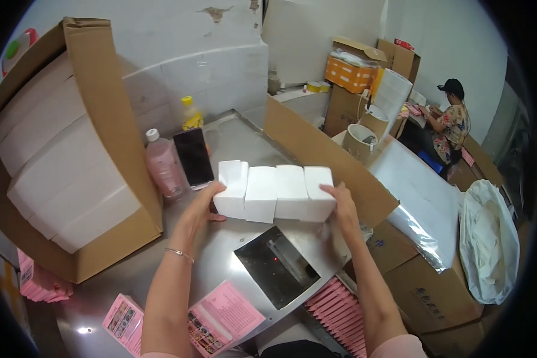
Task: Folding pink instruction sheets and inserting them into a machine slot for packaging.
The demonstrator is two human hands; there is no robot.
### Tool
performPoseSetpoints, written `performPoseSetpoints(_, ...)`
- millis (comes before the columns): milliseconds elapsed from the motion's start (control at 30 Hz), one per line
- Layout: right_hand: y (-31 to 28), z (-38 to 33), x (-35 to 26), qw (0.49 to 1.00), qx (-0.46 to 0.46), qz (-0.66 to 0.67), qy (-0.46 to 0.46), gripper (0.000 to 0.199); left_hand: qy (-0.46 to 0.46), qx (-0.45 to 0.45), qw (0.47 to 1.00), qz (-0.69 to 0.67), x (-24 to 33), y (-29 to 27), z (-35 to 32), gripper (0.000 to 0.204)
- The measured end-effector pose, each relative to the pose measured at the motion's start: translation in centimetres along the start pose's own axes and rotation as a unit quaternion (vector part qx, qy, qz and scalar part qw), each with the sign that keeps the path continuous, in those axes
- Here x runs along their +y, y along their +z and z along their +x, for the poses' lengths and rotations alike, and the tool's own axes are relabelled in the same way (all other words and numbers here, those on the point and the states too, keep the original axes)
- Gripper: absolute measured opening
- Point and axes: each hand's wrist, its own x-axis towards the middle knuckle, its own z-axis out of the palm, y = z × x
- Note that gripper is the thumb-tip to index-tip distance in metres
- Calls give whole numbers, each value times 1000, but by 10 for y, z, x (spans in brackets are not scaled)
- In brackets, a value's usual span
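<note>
A row of several white blocks (261,192), which look like stacks of folded paper tissues, is squeezed end to end between my two hands over the metal table (212,253). My left hand (207,201) grips the left end, thumb on top and fingers lower down. At the other end my right hand (342,201) presses with its thumb near the top; its lower fingers are partly hidden. Just in front of the blocks, a dark rectangular panel (277,266) with a small red light is set in the tabletop. Pink printed packets (228,317) lie beside my left forearm.
A tilted carton (95,107) full of white blocks stands at left. A phone (193,157), a pink bottle (163,166) and a yellow bottle (191,113) stand behind my left hand. Pink packets (339,310) line up by my right forearm. A cardboard flap (322,149) rises behind. A co-worker (450,122) sits far right.
</note>
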Motion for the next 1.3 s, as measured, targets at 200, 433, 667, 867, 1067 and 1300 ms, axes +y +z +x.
performPoseSetpoints(200,-15,-91,-3,968,38,214,123,55,229,64,966,104,-9,74,83,72)
performPoseSetpoints(433,-10,-84,-33,996,37,26,75,41,254,110,930,242,0,63,19,95)
performPoseSetpoints(667,1,-56,-38,894,69,-364,-253,26,340,-97,739,573,-47,32,-235,65)
performPoseSetpoints(867,13,-53,-44,924,75,-298,-226,16,282,269,690,611,-138,48,-294,40)
performPoseSetpoints(1067,12,-51,-35,926,82,-283,-235,16,222,306,676,632,-128,64,-291,52)
performPoseSetpoints(1300,13,-53,-32,923,86,-280,-248,17,248,303,701,596,-136,68,-279,51)
